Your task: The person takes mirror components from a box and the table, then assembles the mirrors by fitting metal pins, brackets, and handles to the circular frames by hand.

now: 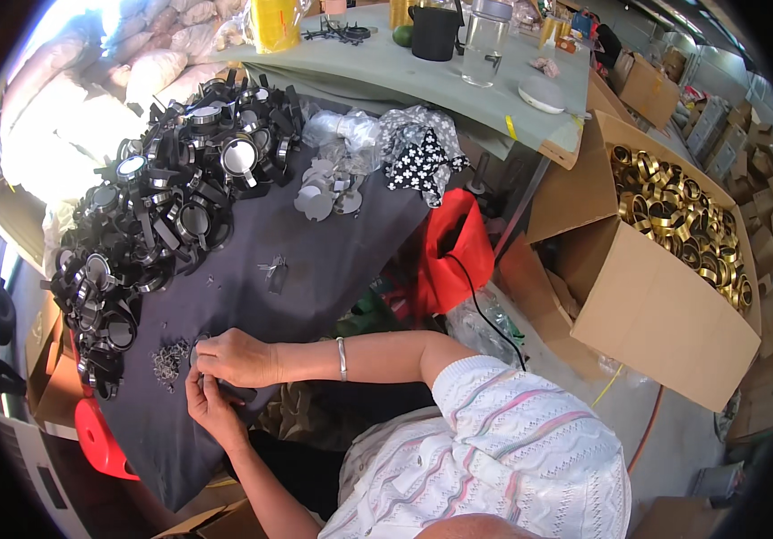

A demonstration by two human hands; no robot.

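Observation:
Both my hands are together at the near edge of a dark cloth-covered table (252,232). My right hand (236,357), with a silver bracelet at its wrist, has its fingers pinched on a small black part (241,393). From below, my left hand (212,410) grips the same part; the fingers cover most of it. Just left of them lies a heap of tiny metal pieces (169,362). Along the table's left side, a large pile of black parts with round, silver-rimmed faces (193,171) spreads out. Thin metal pins (274,272) lie farther up the cloth.
Flat round discs (318,202) lie beside clear plastic and a patterned cloth (418,153). A green-topped table (368,67) stands behind with a water bottle (487,45) and black mug (434,34). Right, an open carton (674,310) holds gold rings. A red bag (458,242) hangs between.

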